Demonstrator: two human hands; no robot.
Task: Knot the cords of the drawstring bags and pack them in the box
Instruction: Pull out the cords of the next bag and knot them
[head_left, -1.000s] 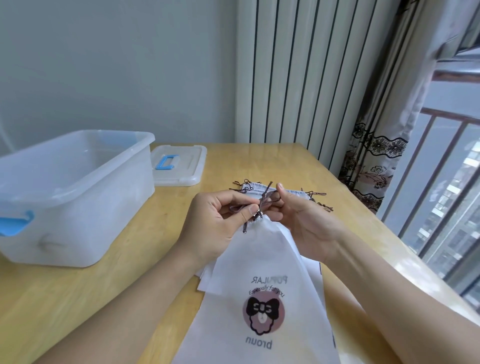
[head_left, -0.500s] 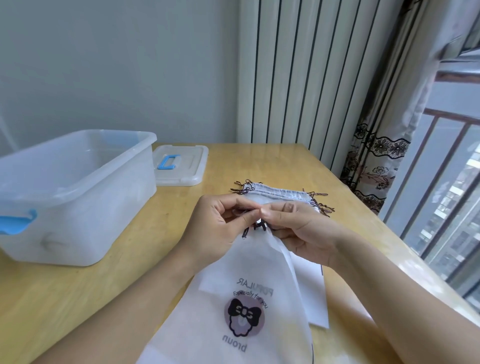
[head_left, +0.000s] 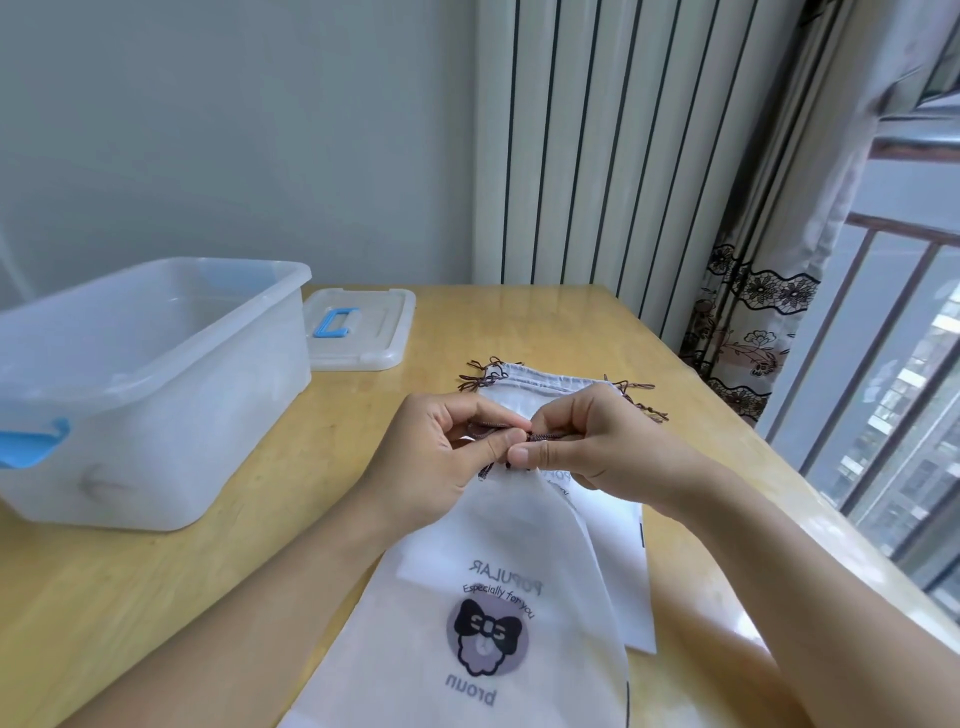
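A white drawstring bag (head_left: 498, 587) with a bow logo lies on the wooden table (head_left: 156, 587), its gathered mouth raised between my hands. My left hand (head_left: 441, 457) and my right hand (head_left: 587, 447) meet above it, and each pinches the bag's dark brown cord (head_left: 543, 435) between thumb and fingertips. A short stretch of cord shows between the two hands. More white bags (head_left: 540, 384) lie flat underneath and behind, with brown cord ends sticking out at both sides. The translucent plastic box (head_left: 150, 364) stands open at the left.
The box's lid (head_left: 363, 332) with a blue handle lies flat behind the box. A striped radiator and a patterned curtain (head_left: 753, 322) stand past the table's far right corner. The table's right edge runs along a window with railings.
The cord ends that stuck up between my hands a second ago are now drawn down into a tight pinch. The bag's printed end has swung slightly left and back.
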